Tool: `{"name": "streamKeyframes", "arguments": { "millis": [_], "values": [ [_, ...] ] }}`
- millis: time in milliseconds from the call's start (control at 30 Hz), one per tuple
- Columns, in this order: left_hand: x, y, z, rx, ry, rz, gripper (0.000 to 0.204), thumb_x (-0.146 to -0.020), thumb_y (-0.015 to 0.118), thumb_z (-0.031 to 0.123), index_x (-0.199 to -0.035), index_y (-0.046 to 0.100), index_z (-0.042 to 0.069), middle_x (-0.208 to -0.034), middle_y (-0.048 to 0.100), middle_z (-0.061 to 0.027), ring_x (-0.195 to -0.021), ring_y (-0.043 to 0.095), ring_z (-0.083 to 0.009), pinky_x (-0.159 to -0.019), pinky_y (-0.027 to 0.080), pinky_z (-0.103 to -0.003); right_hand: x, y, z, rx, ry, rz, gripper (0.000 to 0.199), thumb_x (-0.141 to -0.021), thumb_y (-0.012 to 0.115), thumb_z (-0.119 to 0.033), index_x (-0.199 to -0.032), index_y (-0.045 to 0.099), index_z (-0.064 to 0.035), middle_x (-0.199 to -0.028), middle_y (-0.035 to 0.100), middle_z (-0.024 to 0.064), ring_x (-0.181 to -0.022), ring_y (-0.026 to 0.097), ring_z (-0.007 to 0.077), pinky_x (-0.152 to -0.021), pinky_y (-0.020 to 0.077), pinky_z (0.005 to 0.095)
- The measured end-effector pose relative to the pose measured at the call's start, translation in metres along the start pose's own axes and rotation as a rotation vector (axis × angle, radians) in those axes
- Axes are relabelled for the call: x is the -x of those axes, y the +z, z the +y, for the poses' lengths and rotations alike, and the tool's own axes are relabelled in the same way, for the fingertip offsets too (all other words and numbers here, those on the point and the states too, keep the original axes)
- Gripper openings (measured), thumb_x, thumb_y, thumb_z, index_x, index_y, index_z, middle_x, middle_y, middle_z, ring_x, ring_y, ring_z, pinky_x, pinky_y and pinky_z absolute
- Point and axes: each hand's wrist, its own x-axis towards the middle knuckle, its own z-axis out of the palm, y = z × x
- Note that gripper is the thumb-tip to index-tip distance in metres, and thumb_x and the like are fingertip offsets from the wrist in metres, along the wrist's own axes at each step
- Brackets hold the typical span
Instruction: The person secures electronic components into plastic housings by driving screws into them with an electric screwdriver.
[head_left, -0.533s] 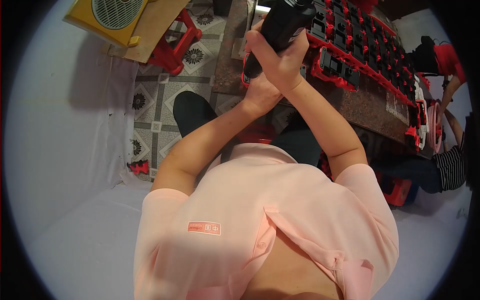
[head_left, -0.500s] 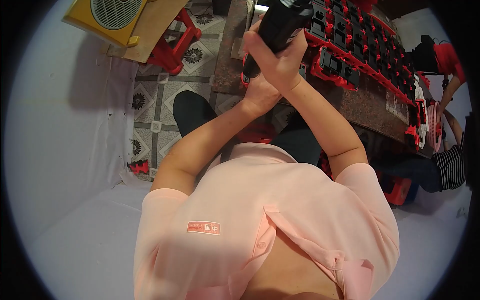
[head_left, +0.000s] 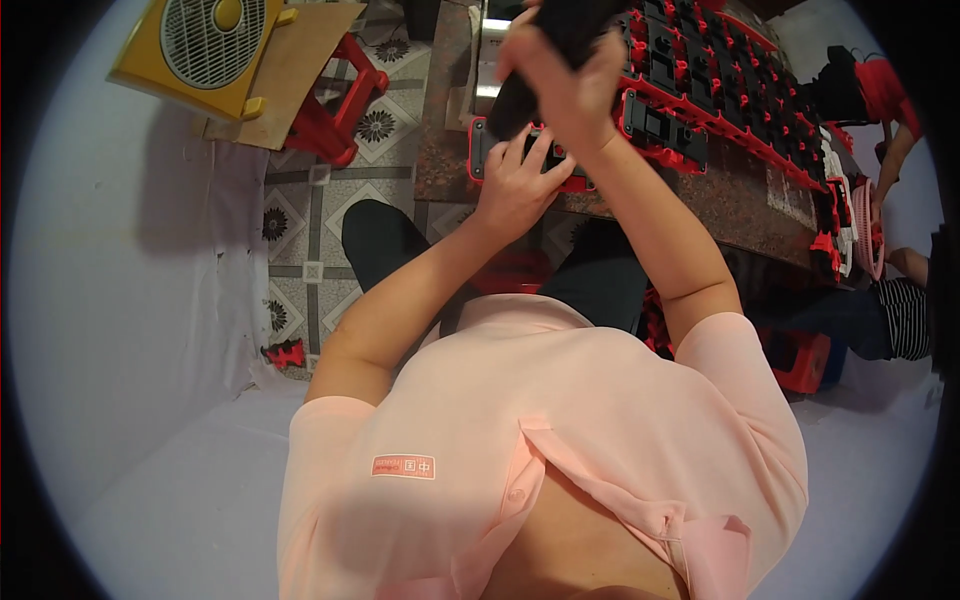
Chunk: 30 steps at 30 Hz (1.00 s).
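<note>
My right hand [head_left: 580,85] is wrapped round a black electric screwdriver [head_left: 515,108], a thick cylinder slanting down toward the lower left. Its upper end runs out of view and its tip is hidden. Beneath it, at the near edge of the table, lies a red-and-black plastic part [head_left: 478,160]. My left hand [head_left: 515,195] rests its spread fingers on that part, which is partly covered by both hands. Just right of my right wrist sits a similar red-and-black part [head_left: 665,135].
Rows of red-and-black parts [head_left: 720,90] fill the speckled stone table [head_left: 740,205]. A yellow box fan [head_left: 205,50] stands on a board at left, above a red stool [head_left: 340,110]. Another person's arm [head_left: 893,170] reaches toward a pink basket [head_left: 868,230] at far right.
My left hand has moved away from the right wrist, and its fingers now spread on the red-and-black part. The right hand still grips the screwdriver, shifted slightly and turned.
</note>
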Motion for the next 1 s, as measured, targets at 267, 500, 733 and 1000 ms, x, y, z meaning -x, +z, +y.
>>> {"name": "streamKeyframes", "arguments": {
  "millis": [267,500,733,1000],
  "values": [
    [-0.002,-0.005,0.004,-0.04,0.033,-0.081,0.065,-0.07,0.084,0.02,-0.13,0.059,0.026,-0.144,0.046,-0.0129,-0.129,0.047,-0.0395,-0.095,0.039,-0.048,-0.039,-0.042,0.052,0.015,-0.391,-0.021,0.02,-0.094,0.073,-0.01,-0.091,0.054,-0.0082,-0.065,0.054,-0.0032,-0.052,0.047,0.0054,-0.048,0.0356,0.025],
    [0.009,-0.022,-0.002,-0.064,0.012,-0.096,0.065,-0.07,0.083,0.021,-0.131,0.06,0.025,-0.143,0.048,-0.0138,-0.13,0.047,-0.0396,-0.096,0.04,-0.048,-0.035,-0.038,0.027,0.346,-0.198,0.023,0.021,-0.093,0.073,-0.013,-0.103,0.057,-0.0037,-0.07,0.057,-0.0004,-0.056,0.053,0.0088,-0.051,0.0413,0.0269],
    [0.021,-0.03,-0.016,-0.139,-0.051,-0.111,0.068,-0.069,0.083,0.023,-0.134,0.062,0.027,-0.145,0.052,-0.0109,-0.13,0.049,-0.0374,-0.1,0.039,-0.05,-0.025,-0.061,-0.011,0.214,-0.035,0.055,0.02,-0.092,0.074,-0.012,-0.092,0.055,-0.0056,-0.068,0.06,0.001,-0.056,0.056,0.0083,-0.05,0.0462,0.0267],
    [0.022,-0.028,-0.016,-0.161,-0.041,-0.094,0.067,-0.069,0.083,0.024,-0.133,0.062,0.027,-0.143,0.054,-0.0099,-0.13,0.049,-0.0366,-0.099,0.039,-0.049,-0.01,-0.065,-0.022,0.134,-0.169,0.018,0.018,-0.092,0.075,-0.011,-0.092,0.057,-0.0068,-0.068,0.059,-0.0016,-0.054,0.051,0.0057,-0.049,0.0399,0.0248]
  ]
}}
